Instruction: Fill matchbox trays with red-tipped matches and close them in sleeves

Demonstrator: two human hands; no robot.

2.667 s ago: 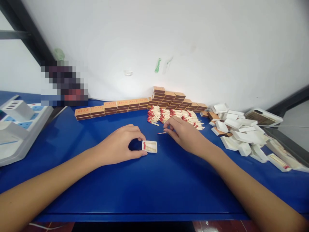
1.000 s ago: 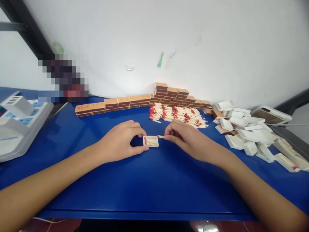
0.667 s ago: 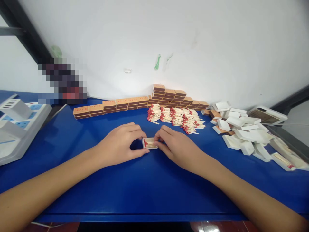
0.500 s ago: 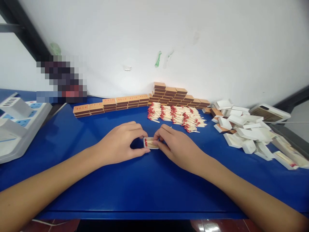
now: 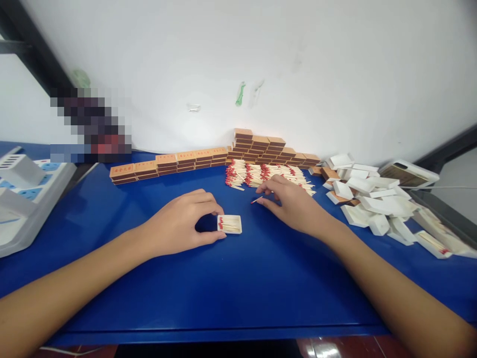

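Observation:
Between the thumb and fingers of my left hand [image 5: 186, 223], a small white matchbox tray [image 5: 240, 226] is gripped by its left end on the blue table. Several red-headed matches [image 5: 231, 226] lie inside it, heads toward my left hand. My right hand [image 5: 294, 204] hovers to the right of the tray, thumb and index finger apart. A single loose match [image 5: 257, 200] is at its thumb tip, seemingly lying on the table. Just behind that hand spreads a pile of matches [image 5: 253, 175], partly covered by it.
Stacked brown matchboxes [image 5: 194, 160] line the wall. At the right lies a heap of white trays [image 5: 372, 194], with a filled tray [image 5: 432, 243] at its near end. A white power strip [image 5: 44, 199] stands at the left on the blue table [image 5: 223, 293].
My right hand has left the tray and moved right and back toward the match pile, its fingers parting. My left hand still grips the tray, whose matches now show fully.

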